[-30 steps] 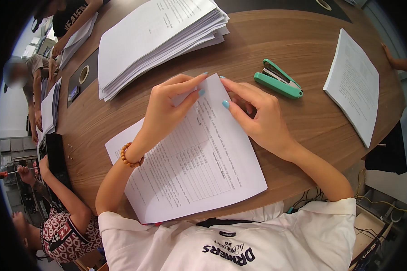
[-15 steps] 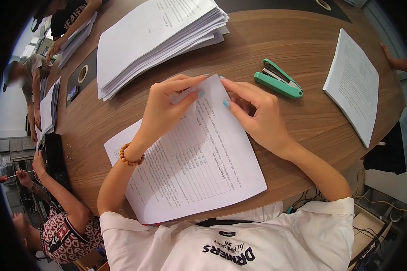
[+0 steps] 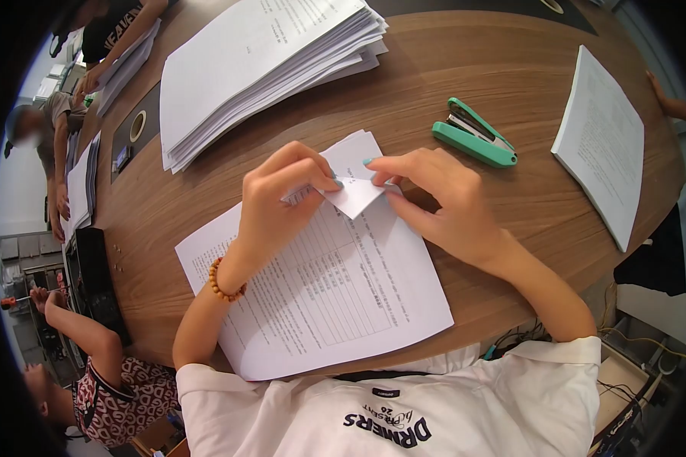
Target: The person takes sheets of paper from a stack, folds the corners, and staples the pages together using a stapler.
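A printed sheet [image 3: 312, 305], with text and a ruled table, lies at the table's near edge, over at least one more sheet. Its far corner is bent back toward me, and the white underside of the flap [image 3: 356, 199] shows. My left hand [image 3: 282, 190], with a bead bracelet at the wrist, pinches the flap's left side between thumb and fingers. At the flap's right side, my right hand [image 3: 442, 194] has its thumb and fingertips closed on the paper. A green stapler [image 3: 476, 141] rests to the right, beyond my right hand, apart from it.
A thick stack of printed papers [image 3: 259, 68] stands at the far left. Another paper stack [image 3: 602, 148] lies at the right. Other people's arms [image 3: 126, 46] and papers line the left side. A black box [image 3: 97, 282] sits at the left edge of the wooden table [image 3: 526, 213].
The sheet's far corner, flat before, is now folded back toward me. Both hands moved slightly nearer with it. At lower left, another person's arm shifted.
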The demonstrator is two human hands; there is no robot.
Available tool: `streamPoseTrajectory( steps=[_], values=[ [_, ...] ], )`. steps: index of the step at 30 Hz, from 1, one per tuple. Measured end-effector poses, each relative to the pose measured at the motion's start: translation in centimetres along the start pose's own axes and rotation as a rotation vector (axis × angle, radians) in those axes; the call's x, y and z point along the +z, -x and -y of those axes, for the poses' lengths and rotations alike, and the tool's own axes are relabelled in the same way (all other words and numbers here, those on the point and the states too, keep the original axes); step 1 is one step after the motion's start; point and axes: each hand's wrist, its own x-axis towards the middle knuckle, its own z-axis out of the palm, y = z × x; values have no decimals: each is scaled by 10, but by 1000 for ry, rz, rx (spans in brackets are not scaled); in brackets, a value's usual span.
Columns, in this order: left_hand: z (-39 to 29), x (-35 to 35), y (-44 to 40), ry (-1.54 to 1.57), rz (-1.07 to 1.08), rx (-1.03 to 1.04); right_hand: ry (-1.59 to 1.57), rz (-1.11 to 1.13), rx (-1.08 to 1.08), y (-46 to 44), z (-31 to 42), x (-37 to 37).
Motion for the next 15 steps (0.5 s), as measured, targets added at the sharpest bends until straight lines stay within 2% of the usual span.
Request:
streamPoseTrajectory(
  steps=[1, 3, 5, 7, 11, 13, 15],
  values=[
    [1, 2, 2, 0, 1, -1, 29, 103, -10, -3, 2, -9],
    [5, 4, 6, -31, -42, 141, 62, 55, -20, -10, 2, -31],
    [9, 4, 8, -52, -46, 185, 95, 12, -30, -12, -1, -51],
    [11, 4, 8, -74, -53, 233, 486, -33, 65, -10, -8, -70],
    [7, 4, 5, -5, -47, 130, 665, 82, 167, 6, -30, -76],
    [3, 3, 2, 9, -48, 60, 534, 114, 266, 6, -33, -74],
    [4, 3, -1, 110, -47, -30, 509, 68, 256, 4, -35, -71]
  ],
)
